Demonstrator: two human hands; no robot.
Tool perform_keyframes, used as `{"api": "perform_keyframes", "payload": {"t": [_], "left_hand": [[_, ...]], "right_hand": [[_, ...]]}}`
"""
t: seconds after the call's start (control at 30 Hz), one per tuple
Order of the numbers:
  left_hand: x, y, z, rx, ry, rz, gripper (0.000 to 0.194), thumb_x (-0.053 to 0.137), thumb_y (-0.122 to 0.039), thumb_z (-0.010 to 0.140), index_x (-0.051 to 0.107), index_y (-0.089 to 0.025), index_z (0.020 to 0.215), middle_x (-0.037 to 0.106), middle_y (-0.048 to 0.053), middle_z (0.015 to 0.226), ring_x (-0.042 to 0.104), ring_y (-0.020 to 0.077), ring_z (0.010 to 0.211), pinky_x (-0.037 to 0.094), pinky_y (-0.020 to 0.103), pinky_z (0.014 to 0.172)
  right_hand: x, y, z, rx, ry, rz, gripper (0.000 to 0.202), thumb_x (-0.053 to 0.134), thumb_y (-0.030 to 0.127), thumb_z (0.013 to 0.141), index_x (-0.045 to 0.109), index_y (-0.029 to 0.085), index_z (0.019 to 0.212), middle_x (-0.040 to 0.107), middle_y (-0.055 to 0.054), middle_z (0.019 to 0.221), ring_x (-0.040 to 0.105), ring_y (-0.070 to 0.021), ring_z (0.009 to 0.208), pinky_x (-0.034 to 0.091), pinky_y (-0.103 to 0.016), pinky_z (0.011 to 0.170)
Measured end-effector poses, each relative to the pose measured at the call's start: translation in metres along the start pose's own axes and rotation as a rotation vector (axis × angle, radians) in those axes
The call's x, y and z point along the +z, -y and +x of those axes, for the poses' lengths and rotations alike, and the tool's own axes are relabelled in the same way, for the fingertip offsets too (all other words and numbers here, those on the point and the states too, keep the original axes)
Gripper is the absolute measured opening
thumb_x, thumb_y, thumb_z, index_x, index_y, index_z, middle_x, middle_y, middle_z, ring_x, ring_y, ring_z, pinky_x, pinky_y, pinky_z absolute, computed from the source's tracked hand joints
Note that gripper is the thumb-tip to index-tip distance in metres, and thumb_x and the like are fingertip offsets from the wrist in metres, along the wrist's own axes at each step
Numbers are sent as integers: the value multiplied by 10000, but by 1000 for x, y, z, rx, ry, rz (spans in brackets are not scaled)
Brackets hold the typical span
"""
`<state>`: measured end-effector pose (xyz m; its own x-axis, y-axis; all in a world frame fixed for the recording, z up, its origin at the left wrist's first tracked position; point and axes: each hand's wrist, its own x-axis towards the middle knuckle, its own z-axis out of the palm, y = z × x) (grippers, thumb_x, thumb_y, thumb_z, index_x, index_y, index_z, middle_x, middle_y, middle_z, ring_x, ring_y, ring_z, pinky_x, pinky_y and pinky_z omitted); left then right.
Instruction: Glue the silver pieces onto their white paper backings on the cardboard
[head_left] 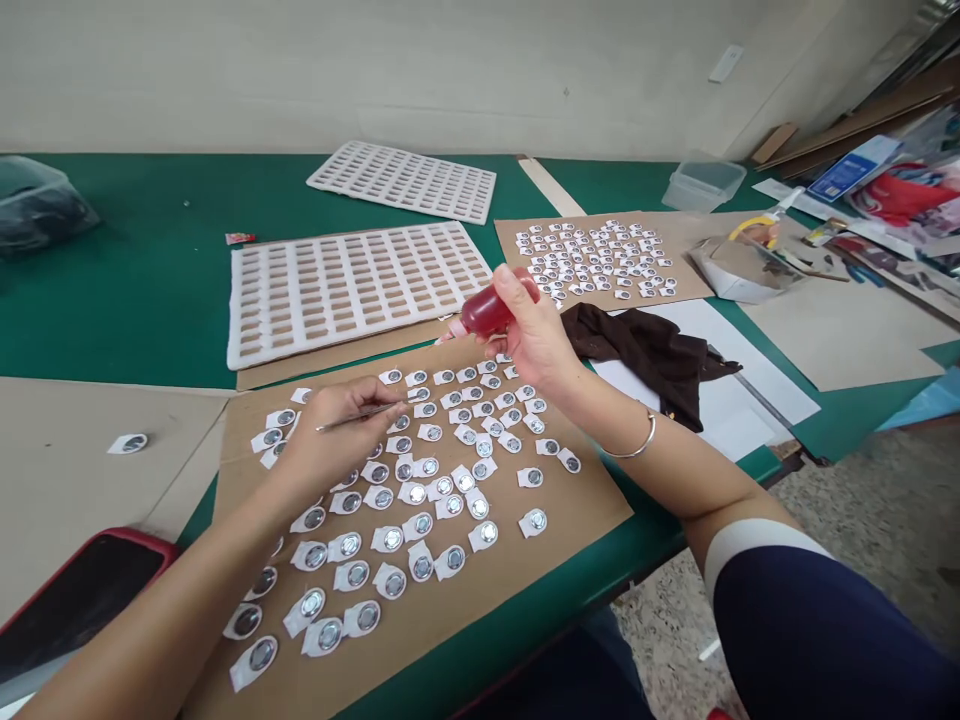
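Observation:
A pair of thin metal tweezers [358, 416] lies across my left hand [337, 425], whose fingers are closed around it. The tips point right, close to the small white tabs with round silvery discs [424, 410]; whether they grip one is too small to tell. My right hand [536, 335] is wrapped round a red squeeze bottle [489, 310], held tilted with its pale nozzle pointing down and left. The nozzle hangs above the far part of a brown cardboard sheet [555, 570], on which many of these tabs lie spread out.
White trays with rows of slots [244, 310] lie behind the cardboard on the green table [150, 300]. More tabs cover another board [517, 228]. A dark brown cloth [637, 345], a clear container [703, 182] and yellow-handled scissors [750, 225] are at right; a red-edged phone [82, 590] at left.

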<state>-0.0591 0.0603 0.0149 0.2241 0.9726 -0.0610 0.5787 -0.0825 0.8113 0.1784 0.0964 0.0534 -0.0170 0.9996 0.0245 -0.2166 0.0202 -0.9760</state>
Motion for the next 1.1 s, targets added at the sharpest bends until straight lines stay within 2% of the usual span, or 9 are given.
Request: {"api": "perform_keyframes", "payload": {"t": [0.1,0.27,0.4,0.5,0.63,0.8,0.87,0.97,1.1], "left_hand": [[4,0,-1,-10,-11,-3,151,677,-354,749,687,-205,766,723,37,805,647,160,711,521,254,627],[9,8,-2,-20,0,31,143,685,-352,747,694,-209,750,735,33,789,663,166,721,543,273,669],[12,16,-2,19,16,32,160,670,-364,781,697,-206,783,742,29,810,667,155,722,540,259,659],[14,19,-2,44,13,29,171,655,-368,799,693,-202,795,746,29,847,670,148,726,534,252,645],[16,20,-2,32,14,39,171,649,-365,804,691,-200,798,737,17,795,665,145,707,530,258,650],[17,22,-3,24,15,40,175,639,-363,812,688,-195,810,737,20,813,665,147,718,517,260,641],[17,23,-4,66,20,59,172,626,-352,825,684,-191,811,734,24,812,659,145,702,507,261,625],[16,23,-5,166,48,120,165,589,-319,851,676,-185,808,721,29,789,645,147,677,489,264,600],[15,16,-5,327,86,214,165,517,-231,881,662,-176,824,695,30,768,626,143,669,474,259,600]], "right_hand": [[15,1,13,-50,2,-56,506,630,675,737,478,228,919,650,-24,778,643,-156,591,450,-239,414],[34,0,18,-176,-4,-176,583,425,756,811,422,240,1081,603,-27,861,699,-185,710,497,-255,474],[35,-5,15,-251,-56,-129,547,383,735,843,403,247,1088,552,-9,834,701,-171,669,466,-232,442],[33,-8,15,-250,-70,-68,491,458,694,837,420,245,1034,538,2,819,696,-160,638,454,-223,420],[34,-7,14,-255,-67,-2,428,520,636,842,423,247,992,523,37,718,675,-140,529,414,-208,382],[38,-4,10,-231,-29,-65,458,450,684,853,399,252,997,515,29,703,699,-179,612,436,-231,388],[38,-4,10,-226,-27,-58,448,481,670,845,398,254,990,504,32,689,699,-185,628,440,-236,387],[38,-7,11,-258,-22,0,389,565,595,835,401,262,950,502,52,688,660,-146,543,432,-235,376],[39,-12,12,-259,-17,-32,324,583,526,847,416,259,918,514,59,709,620,-109,496,447,-244,412]]}}
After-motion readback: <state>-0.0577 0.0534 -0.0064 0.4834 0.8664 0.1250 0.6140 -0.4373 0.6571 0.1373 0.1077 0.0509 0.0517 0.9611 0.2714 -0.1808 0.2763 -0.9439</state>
